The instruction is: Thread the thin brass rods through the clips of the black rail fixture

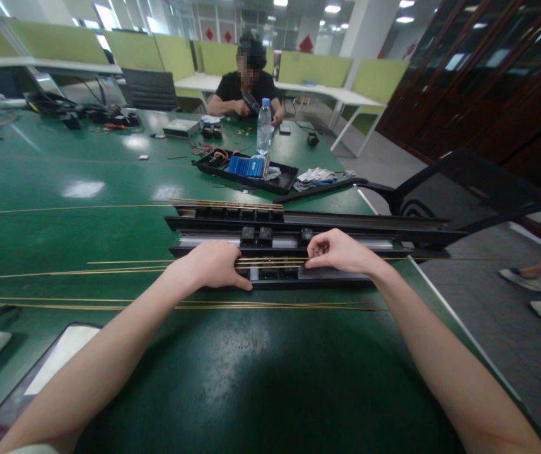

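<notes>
Long black channel rails (308, 222) lie side by side across the green table, with small black blocks (265, 236) set in them. My left hand (214, 263) is closed around the nearest rail (318, 284) at its left part, thumb on the near side. Thin brass-coloured rods (270, 263) run lengthwise over that rail, passing by both hands. My right hand (334, 249) has thumb and index finger pinched on a rod above the same rail; the other fingers are curled. Just beyond it sits another black block (306, 236). My left fingertips are partly hidden.
More brass rods (251, 306) lie nearer to me. Behind the rails are a black tray (280, 183) with blue pieces, gloves (318, 178) and a water bottle (263, 129). A person (256, 82) sits opposite. An office chair (478, 183) stands right, past the table edge.
</notes>
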A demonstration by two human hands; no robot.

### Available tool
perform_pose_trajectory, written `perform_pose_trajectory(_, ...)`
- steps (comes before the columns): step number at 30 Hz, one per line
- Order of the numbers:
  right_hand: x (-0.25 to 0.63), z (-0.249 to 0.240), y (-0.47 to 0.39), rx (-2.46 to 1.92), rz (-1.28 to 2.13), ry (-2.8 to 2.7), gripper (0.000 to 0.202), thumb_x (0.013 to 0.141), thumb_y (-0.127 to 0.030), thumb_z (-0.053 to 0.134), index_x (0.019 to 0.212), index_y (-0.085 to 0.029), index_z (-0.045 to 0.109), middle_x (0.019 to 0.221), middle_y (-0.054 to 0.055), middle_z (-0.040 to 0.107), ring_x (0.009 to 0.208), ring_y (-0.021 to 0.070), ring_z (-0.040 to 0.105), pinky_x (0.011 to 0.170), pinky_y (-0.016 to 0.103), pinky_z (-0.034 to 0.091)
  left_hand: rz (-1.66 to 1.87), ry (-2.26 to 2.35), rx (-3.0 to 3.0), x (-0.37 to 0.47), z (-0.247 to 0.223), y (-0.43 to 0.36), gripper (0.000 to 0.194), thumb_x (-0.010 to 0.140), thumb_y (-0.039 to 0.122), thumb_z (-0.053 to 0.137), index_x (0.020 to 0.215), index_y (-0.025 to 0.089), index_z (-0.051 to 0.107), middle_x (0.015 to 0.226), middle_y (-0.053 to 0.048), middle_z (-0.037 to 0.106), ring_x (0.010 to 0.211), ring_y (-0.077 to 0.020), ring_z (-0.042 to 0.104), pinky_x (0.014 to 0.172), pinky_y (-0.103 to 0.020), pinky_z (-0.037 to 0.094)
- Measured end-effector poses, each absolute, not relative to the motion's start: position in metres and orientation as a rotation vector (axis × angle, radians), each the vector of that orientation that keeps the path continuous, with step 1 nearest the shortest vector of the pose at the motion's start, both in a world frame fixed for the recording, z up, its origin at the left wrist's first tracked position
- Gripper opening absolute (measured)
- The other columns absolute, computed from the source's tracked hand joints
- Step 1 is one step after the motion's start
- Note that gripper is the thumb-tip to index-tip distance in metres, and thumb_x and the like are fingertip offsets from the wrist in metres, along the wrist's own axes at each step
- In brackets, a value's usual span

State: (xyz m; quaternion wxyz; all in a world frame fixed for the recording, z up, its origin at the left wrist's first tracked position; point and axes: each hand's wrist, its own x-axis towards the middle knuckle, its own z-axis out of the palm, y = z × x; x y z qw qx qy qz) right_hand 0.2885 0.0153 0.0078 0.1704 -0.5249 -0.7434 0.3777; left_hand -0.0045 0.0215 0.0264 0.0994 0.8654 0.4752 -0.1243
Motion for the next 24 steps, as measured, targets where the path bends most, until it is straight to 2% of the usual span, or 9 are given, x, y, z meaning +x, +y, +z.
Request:
perform_pose_trajectory(12, 0.2894, 0.0049, 0.0170, -1.498, 1.074, -2.117, 0.031, 0.062, -0.042, 0.079, 0.071, -0.016, 0.064, 0.060, -0.003, 0.059, 0.056, 0.0115, 0.049, 0.054, 0.025, 0.035, -0.383, 1.415, 2.538, -0.0029, 0.0285, 0.0202, 0.071, 0.062, 0.078, 0.056, 0.098, 0.020, 0.071, 0.097, -0.013, 0.073, 0.084, -0.0281, 0.067, 0.069, -0.033, 0.049)
perform_pose_trajectory(24, 0.2905, 0.0060, 0.0170, -1.487, 1.067, -2.121, 0.032, 0.061, -0.042, 0.079, 0.070, -0.017, 0.061, 0.059, -0.004, 0.055, 0.056, 0.0107, 0.047, 0.053, 0.025, 0.034, -0.388, 1.418, 2.551, -0.0037, 0.0276, 0.0203, 0.071, 0.061, 0.079, 0.056, 0.097, 0.019, 0.072, 0.098, -0.013, 0.073, 0.085, -0.0276, 0.068, 0.069, -0.032, 0.049)
